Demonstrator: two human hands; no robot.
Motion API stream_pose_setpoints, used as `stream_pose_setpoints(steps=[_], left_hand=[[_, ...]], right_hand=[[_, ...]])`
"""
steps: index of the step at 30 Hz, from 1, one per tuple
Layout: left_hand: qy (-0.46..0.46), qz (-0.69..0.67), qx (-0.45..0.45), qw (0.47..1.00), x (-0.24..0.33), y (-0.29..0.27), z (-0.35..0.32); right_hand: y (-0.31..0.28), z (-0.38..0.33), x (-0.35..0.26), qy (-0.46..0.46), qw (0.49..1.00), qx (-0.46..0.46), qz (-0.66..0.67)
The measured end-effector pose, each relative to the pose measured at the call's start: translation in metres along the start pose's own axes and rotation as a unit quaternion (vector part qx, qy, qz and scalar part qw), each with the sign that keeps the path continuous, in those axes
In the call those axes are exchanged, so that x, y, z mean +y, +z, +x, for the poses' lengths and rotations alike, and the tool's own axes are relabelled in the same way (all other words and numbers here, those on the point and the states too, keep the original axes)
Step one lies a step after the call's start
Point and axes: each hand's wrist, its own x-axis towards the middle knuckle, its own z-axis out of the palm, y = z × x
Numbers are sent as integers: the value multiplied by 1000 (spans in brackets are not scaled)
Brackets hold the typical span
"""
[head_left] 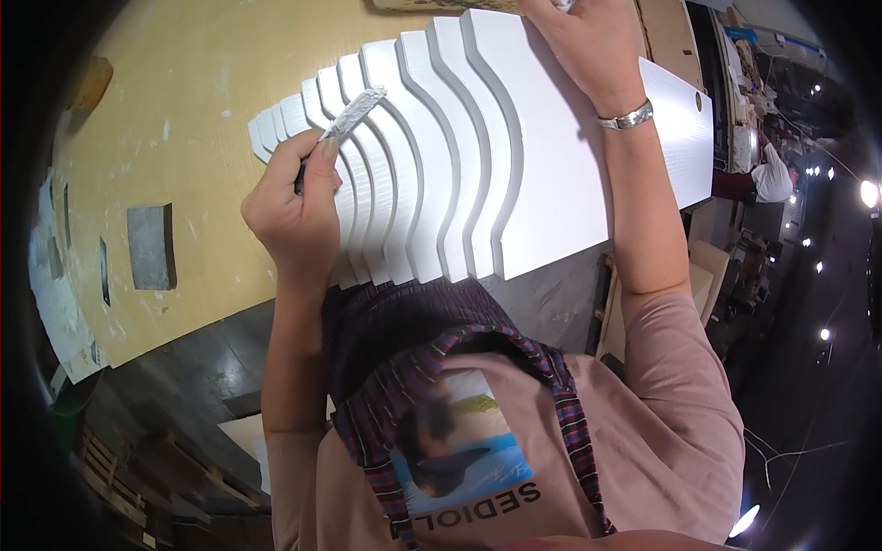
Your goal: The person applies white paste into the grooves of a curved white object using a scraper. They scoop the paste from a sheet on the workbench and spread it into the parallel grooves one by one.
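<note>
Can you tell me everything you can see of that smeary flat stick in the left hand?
The flat, narrow grey-white strip has streaky whitish smears and a squarish end. Under the coating, I can't tell whether it's metal. The bare left hand grips its lower end, hiding that part. It slants up and right over the stacked white wavy-edged boards; whether it touches them isn't clear.

The person wears a dusty-pink T-shirt (675,413) with short, loose sleeves (680,335). A print (473,445) on its chest shows blue, sandy and green patches with dark lettering beneath. Over it goes a dark purplish apron (413,308) whose straps (581,450) carry narrow red, blue and pale stripes. The left hand (299,211) and right hand (593,50) are bare; a silvery metal band (627,118) circles the right wrist.
</note>
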Motion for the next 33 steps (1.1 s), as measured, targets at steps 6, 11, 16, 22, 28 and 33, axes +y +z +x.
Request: stream_pose_setpoints(steps=[6,11,16,22,28,33], left_hand=[[30,-7,41,999,-1,-1,5],[19,-39,-33,998,17,4,3],[16,-16,-18,1000,17,12,10],[-15,-21,-14,1000,16,13,12],[-32,-71,0,997,15,9,7],[-35,-42,10,998,11,6,-1]], right_hand=[[2,-2,0,2,1000,2,10],[1,-3,0,-4,1000,5,-3],[0,-2,-3,13,1000,-3,5],[0,0,-2,12,1000,3,1],[3,-1,-1,4,1000,11,0],[0,0,-5,2,1000,6,17]])
